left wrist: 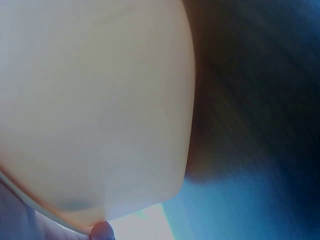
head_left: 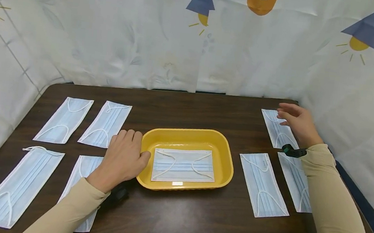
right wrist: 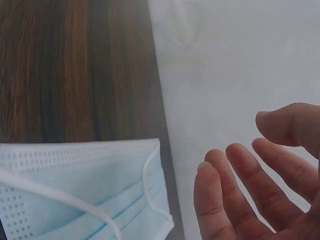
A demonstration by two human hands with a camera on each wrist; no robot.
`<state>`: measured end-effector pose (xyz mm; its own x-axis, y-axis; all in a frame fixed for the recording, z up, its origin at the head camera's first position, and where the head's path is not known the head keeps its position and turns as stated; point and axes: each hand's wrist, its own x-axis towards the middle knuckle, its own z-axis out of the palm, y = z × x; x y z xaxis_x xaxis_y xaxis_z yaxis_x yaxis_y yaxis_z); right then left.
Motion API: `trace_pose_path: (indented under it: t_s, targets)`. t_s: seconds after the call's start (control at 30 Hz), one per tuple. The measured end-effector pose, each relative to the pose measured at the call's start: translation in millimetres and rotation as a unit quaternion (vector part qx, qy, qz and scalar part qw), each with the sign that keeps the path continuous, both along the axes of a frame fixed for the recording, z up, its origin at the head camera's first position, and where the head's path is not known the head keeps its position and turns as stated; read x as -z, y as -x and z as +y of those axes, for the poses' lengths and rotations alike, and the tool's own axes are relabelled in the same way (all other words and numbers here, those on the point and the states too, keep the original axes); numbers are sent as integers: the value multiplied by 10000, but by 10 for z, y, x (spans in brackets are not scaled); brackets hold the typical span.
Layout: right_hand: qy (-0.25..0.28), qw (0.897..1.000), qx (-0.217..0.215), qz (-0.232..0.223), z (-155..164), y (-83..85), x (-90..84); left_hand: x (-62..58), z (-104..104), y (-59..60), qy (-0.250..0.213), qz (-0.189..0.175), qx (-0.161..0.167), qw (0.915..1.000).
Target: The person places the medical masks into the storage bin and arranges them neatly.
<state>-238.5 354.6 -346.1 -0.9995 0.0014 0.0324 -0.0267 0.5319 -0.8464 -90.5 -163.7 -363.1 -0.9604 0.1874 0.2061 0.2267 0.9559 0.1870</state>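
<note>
In the head view my left hand (head_left: 122, 160) grips the left rim of a yellow tray (head_left: 185, 132), thumb on the inside. A pale blue face mask (head_left: 181, 166) with white ear loops lies flat in that tray. The left wrist view shows the tray's wall (left wrist: 100, 110) close up, with a fingertip (left wrist: 102, 230) at its edge. My right hand (head_left: 298, 123) hovers over the far right face mask (head_left: 277, 128), fingers loosely bent, thumb apart, nothing held. In the right wrist view that hand's fingers (right wrist: 250, 185) are beside a mask (right wrist: 90, 190), apart from it.
Two more masks lie at the right, one nearer the tray (head_left: 264, 185) and one under the forearm (head_left: 297, 183). Several masks (head_left: 63, 119) lie on the left of the dark wooden table (head_left: 175, 222); my left arm partly covers one. A white patterned curtain (head_left: 146, 50) surrounds the table.
</note>
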Motion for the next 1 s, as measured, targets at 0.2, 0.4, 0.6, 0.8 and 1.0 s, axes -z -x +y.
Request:
trace_pose_path:
  t_s: [0.2, 0.4, 0.6, 0.8, 1.0]
  targets:
    - [-132, 9999, 45, -57, 123, 55, 83, 12, -5, 2, 2, 23, -3, 10000]
    - [-166, 9998, 66, -90, 257, 93, 155, 13, -5, 4, 24, 6, -3, 10000]
    - [-233, 9994, 220, -94, 331, 113, 193, 8, 1, 7, 5, -45, -31, 10000]
    - [-387, 9982, 416, -165, 381, 121, 221, 2, 4, 1, 1, -43, -34, 10000]
    - [-617, 9971, 418, -138, 408, 129, 231, 1, 2, 0, 24, -78, -66, 9999]
